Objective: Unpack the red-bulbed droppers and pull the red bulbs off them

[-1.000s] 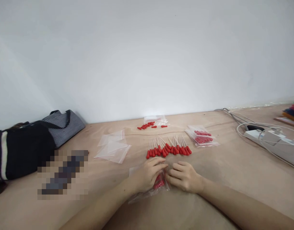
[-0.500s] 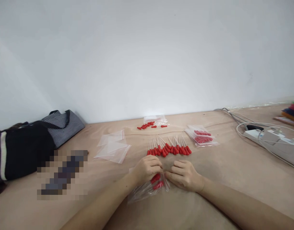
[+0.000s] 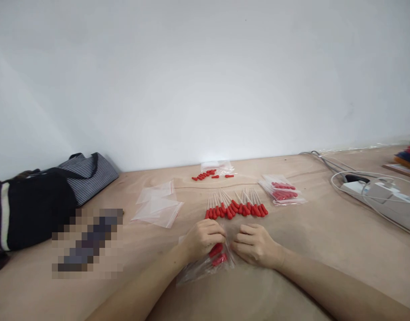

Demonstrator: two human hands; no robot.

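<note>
My left hand (image 3: 203,238) and my right hand (image 3: 256,244) both pinch the top edge of a clear plastic bag (image 3: 200,269) that lies on the table in front of me. Inside the bag are droppers with red bulbs (image 3: 217,254). My fingers are curled closed on the bag's mouth. Just beyond my hands lies a row of loose droppers with red bulbs (image 3: 236,206), their clear tips pointing away from me.
Empty clear bags (image 3: 157,205) lie to the left, filled bags (image 3: 282,191) to the right, and loose red bulbs (image 3: 209,174) near the wall. A striped bag (image 3: 40,200) sits far left. Cables and a power strip (image 3: 375,189) lie far right.
My left hand's fingers curled in and shifted slightly left along the bag's mouth, uncovering the red bulbs inside. My right hand barely moved.
</note>
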